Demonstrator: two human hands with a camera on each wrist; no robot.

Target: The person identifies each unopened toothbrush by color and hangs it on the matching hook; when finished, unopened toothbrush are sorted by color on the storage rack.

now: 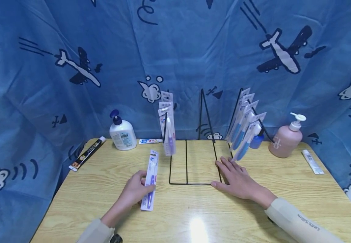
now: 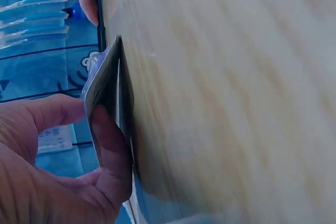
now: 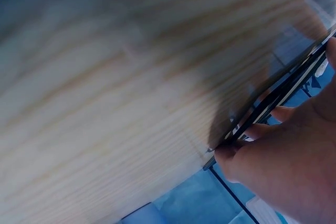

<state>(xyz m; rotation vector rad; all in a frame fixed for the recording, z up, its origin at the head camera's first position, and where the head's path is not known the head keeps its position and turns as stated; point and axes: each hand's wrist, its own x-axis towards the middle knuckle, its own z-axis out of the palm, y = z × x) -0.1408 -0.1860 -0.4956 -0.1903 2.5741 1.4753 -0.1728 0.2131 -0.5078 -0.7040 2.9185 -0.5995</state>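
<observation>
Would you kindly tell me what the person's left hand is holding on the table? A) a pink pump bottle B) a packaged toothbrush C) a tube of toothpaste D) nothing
B: the left hand grips a packaged toothbrush with a purple handle, lying on the wooden table beside the wire rack.

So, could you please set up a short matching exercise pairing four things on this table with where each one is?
Things:
1. white pump bottle
2. pink pump bottle
3. packaged toothbrush
4. black wire rack

Places:
A. under the right hand, at its base
B. back left of the table
C. held by the left hand
D. back right of the table

Pairs: 1-B, 2-D, 3-C, 4-A
</observation>
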